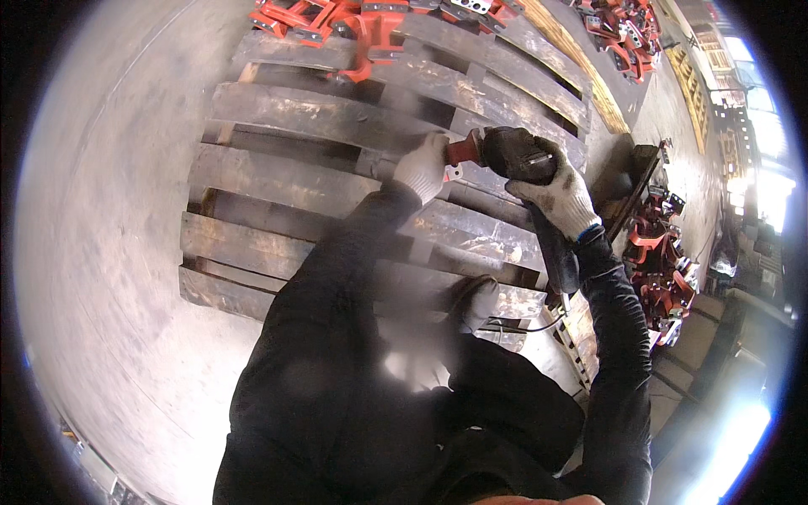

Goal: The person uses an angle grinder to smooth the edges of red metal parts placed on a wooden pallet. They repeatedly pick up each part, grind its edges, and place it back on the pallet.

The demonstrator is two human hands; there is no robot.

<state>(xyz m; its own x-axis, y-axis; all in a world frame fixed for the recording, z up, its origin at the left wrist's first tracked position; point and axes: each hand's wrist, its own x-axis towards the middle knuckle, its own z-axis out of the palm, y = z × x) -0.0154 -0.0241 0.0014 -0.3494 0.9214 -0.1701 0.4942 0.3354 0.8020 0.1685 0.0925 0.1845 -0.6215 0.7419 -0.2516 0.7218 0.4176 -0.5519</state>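
My left hand (423,167), in a white glove, is closed on a red metal bracket (463,150) above the pallet. In my right hand (562,195), gloved too, is a black corded power tool that looks like an angle grinder (512,153). Its rounded head is up against the bracket's right end, or very close to it. The tool's body runs down below my right wrist, and a cord trails near my foot. My fingers hide much of the bracket, and a blur in the picture softens the area about my left hand.
A worn wooden pallet (278,181) lies beneath my hands. Red metal brackets (370,38) are at its far edge. More red parts are heaped at the far right (624,38) and on the right (661,269). My shoe (477,303) is at the pallet's near side. Concrete floor (109,210) stretches left.
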